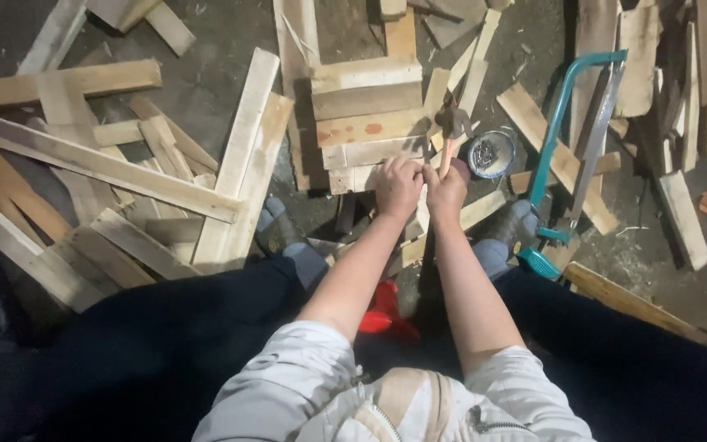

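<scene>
Nearest the lens: pale jacket sleeves [304,385] pushed up and dark trousers [149,352], knees apart. Seated low over concrete floor [222,33]. Glimpsed something red [382,311] between the legs, kind unclear.

Step in hand, as judged: nailing on the slatted wooden panel [366,127], hammer raised rather than landed.
- Right hand [448,192]: wrapped tight round the orange handle of the hammer [452,127]. Gripped low on the shaft, dark head up and away from the body, just above the panel's right edge.
- Left hand [398,187]: curled closed at the panel's near edge, touching the wood, knuckles up. Looked like pinching or steadying something small. Could not tell whether a nail was in the fingers, too small and hidden.
- Hands touching or nearly so, both forearms straight out from the body, converging at the wrists.

Next move, as judged: called for left fingertips out of the head's path, and a short, square blow, given the hands sat so close together.

Around:
- Round tin of nails [491,154] just right of the hammer.
- Teal bow saw [570,155] lying beyond it, near the right shoe [517,221].
- Loose planks [100,164] heaped to the left.
- More offcuts [681,98] stacked far right.
</scene>
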